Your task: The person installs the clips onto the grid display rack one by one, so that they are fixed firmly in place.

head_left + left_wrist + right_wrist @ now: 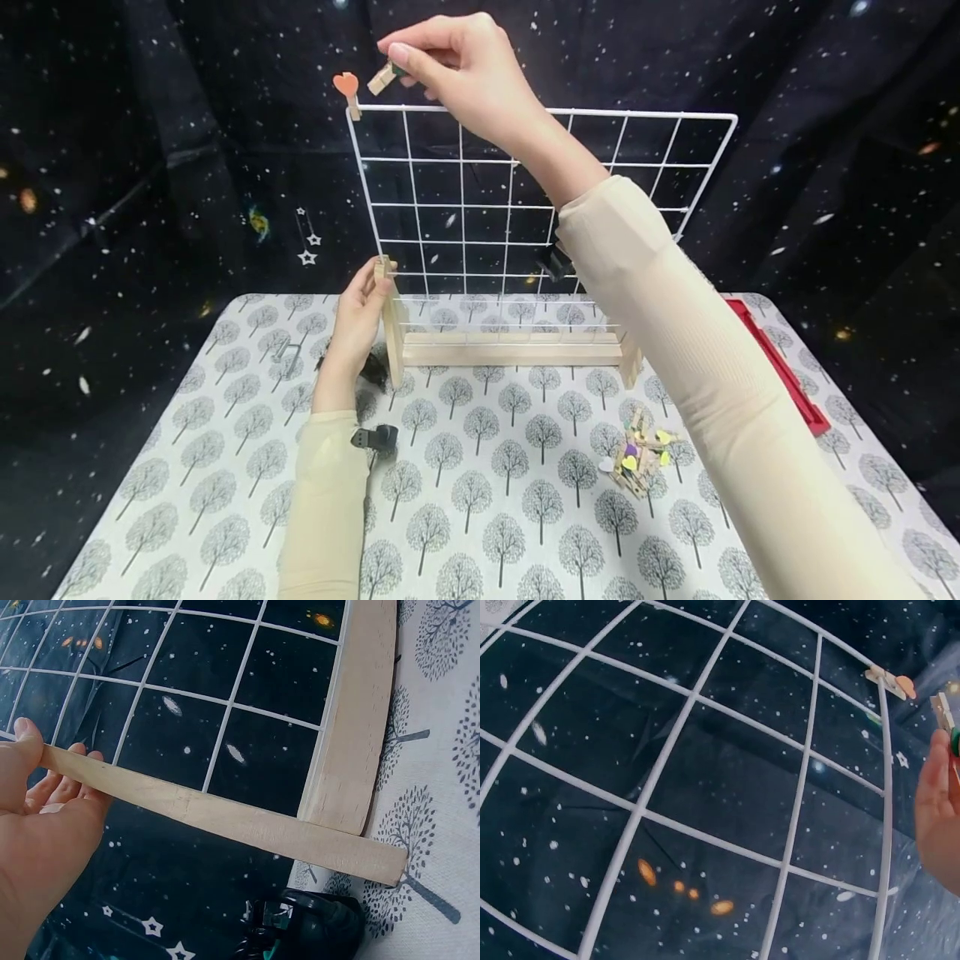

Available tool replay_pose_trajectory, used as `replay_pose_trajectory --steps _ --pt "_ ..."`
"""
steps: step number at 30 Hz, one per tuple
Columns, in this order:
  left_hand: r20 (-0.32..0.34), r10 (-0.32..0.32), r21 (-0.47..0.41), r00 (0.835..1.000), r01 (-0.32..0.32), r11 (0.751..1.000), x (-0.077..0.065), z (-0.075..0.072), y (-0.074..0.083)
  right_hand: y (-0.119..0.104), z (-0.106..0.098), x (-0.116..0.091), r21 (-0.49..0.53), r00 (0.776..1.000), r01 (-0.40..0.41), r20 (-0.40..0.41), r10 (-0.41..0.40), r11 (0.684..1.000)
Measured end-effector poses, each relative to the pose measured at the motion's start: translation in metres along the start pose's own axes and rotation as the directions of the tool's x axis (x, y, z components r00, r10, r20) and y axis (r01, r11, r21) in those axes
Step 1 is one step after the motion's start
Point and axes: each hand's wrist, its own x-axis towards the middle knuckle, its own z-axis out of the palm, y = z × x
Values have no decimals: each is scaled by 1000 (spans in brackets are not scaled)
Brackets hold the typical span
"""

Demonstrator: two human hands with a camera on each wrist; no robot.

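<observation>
Above the top left of a white wire grid [637, 112], my right hand [472, 75] pinches a small wooden clothespin [381, 79], its free end pointing down and left. A bit of green shows on this clothespin by the fingers in the right wrist view. Clipped to the grid's top left corner is another clothespin with an orange heart [346, 84]. My left hand [358, 317] holds the upper end of the stand's left wooden post [187, 799], thumb on one side and fingers on the other.
A pile of clothespins with yellow, purple and white hearts [630, 462] lies on the tree-print cloth at right. Beyond it is a red tray [780, 367], partly behind my right sleeve. Some black object [322, 922] sits by the left post. A dark starry curtain hangs behind.
</observation>
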Motion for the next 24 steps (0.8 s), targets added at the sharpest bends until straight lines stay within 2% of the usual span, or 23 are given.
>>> replay_pose_trajectory --steps 2,8,11,14,19,24 --pt "4 8 -3 1000 -8 1000 0 0 1 0 0 3 -33 1000 14 13 -14 999" --pt "5 24 -14 1000 -24 1000 1 2 2 7 5 20 27 998 -46 -46 47 999" --pt "6 16 -7 1000 -16 1000 1 3 2 15 6 26 -18 998 -40 -54 39 999" --pt "6 9 2 1000 -9 1000 1 4 3 21 8 30 -90 998 -10 -65 4 996" --pt "6 7 -1 1000 -7 1000 0 5 4 24 11 32 -191 989 80 -105 -102 978" --pt "5 10 -18 1000 -10 1000 2 4 -1 21 14 33 -264 984 125 -93 -155 956"
